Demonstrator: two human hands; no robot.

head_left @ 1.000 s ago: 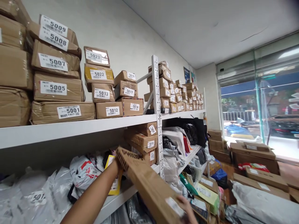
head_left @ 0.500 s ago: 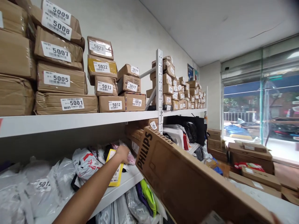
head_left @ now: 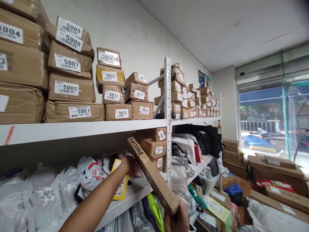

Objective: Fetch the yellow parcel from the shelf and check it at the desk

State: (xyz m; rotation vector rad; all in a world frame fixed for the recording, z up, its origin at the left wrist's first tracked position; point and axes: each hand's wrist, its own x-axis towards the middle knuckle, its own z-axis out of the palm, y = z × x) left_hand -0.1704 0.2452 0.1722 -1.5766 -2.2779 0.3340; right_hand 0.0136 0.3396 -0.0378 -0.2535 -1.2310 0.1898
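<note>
A long, narrow cardboard box (head_left: 154, 177) printed PHILIPS slants from the lower front into the middle shelf, its far end beside the stacked parcels. My right hand (head_left: 177, 217) grips its near end from below. My left hand (head_left: 128, 163) reaches onto the shelf among the bagged parcels, just left of the box's far end; its fingers are hidden, so its hold cannot be made out. Close to the left wrist stands a yellow-edged envelope (head_left: 123, 185). A white bag with red print (head_left: 93, 170) lies left of it.
Labelled cartons (head_left: 79, 111) line the upper shelf (head_left: 116, 127). Small boxes (head_left: 154, 148) are stacked right of the PHILIPS box, against a white perforated post (head_left: 168, 154). Grey plastic parcels (head_left: 29, 193) fill the shelf's left. More boxes (head_left: 275, 166) stand at right.
The PHILIPS box has turned so its narrow side faces me, and its far end has moved left and into the shelf. My right hand has come into view at its near end.
</note>
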